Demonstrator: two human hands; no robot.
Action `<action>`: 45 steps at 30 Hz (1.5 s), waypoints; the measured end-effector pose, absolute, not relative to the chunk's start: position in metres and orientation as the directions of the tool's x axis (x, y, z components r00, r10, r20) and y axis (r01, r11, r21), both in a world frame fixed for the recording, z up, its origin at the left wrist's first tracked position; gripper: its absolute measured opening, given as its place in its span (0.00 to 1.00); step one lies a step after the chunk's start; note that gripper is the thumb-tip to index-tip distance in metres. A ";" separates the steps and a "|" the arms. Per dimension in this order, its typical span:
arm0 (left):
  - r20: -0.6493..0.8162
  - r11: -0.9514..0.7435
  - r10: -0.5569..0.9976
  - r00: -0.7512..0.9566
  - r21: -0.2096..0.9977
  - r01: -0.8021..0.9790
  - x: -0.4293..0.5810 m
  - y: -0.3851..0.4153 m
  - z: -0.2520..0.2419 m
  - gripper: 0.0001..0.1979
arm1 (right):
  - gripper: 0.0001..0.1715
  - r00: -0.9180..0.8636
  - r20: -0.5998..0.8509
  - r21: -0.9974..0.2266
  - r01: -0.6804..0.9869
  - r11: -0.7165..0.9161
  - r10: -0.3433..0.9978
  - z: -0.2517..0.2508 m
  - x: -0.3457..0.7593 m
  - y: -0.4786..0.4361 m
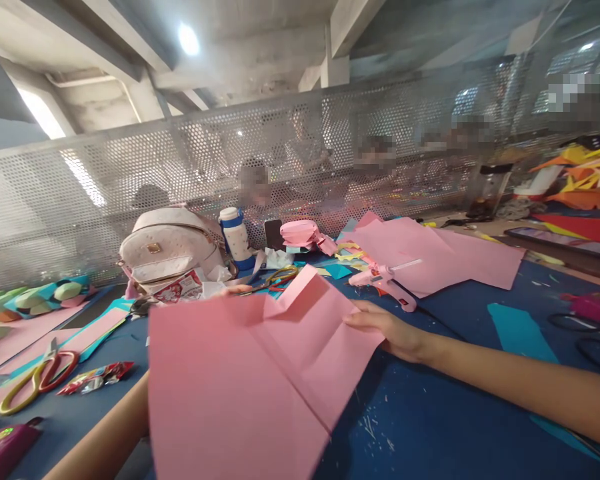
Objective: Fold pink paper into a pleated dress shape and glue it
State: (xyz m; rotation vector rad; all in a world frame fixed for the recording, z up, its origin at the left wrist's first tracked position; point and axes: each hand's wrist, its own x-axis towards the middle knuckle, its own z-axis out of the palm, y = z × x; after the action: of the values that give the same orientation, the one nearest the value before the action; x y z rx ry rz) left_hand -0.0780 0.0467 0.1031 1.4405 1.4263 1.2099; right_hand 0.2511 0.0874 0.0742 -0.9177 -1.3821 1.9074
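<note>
A large sheet of pink paper [230, 387] with crease lines and a raised folded flap at its top is held up in front of me. At its right edge my right hand [393, 328] pinches the paper between thumb and fingers. My left hand [237, 290] is behind the sheet and mostly hidden; only a bit of it shows above the top edge, and the forearm enters from the lower left. Just past the paper lie yellow-handled scissors [280, 275]. A pink glue gun [385, 283] rests on the blue table beyond my right hand.
Scissors with red and yellow handles [40, 380] and a red snack wrapper [97, 378] lie at left. Behind stand a pale backpack [173, 243] and a white-and-blue bottle [237, 237]. More pink paper [430, 250] spreads at back right, near a phone [565, 241]. A perforated metal screen [195, 153] closes the back.
</note>
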 end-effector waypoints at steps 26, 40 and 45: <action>-0.136 0.149 0.987 0.082 0.973 -0.176 -0.017 0.015 0.068 0.24 | 0.31 -0.713 -0.109 -0.993 0.046 -0.109 0.692 0.065 0.243 0.098; -0.162 0.178 0.983 0.090 0.961 -0.211 -0.006 0.006 0.062 0.14 | 0.21 -0.708 0.168 -0.771 0.338 0.539 0.685 0.071 0.242 0.089; -0.148 0.158 0.987 0.065 0.968 -0.194 -0.001 0.002 0.062 0.16 | 0.20 -0.725 0.144 -0.721 0.389 0.573 0.674 0.074 0.241 0.085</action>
State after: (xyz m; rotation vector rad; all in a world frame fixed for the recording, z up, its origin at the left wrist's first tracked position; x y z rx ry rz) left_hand -0.0005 0.0020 0.0618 0.9743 1.0960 1.1483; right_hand 0.2409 0.0849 0.0736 -0.8577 -2.4025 0.9589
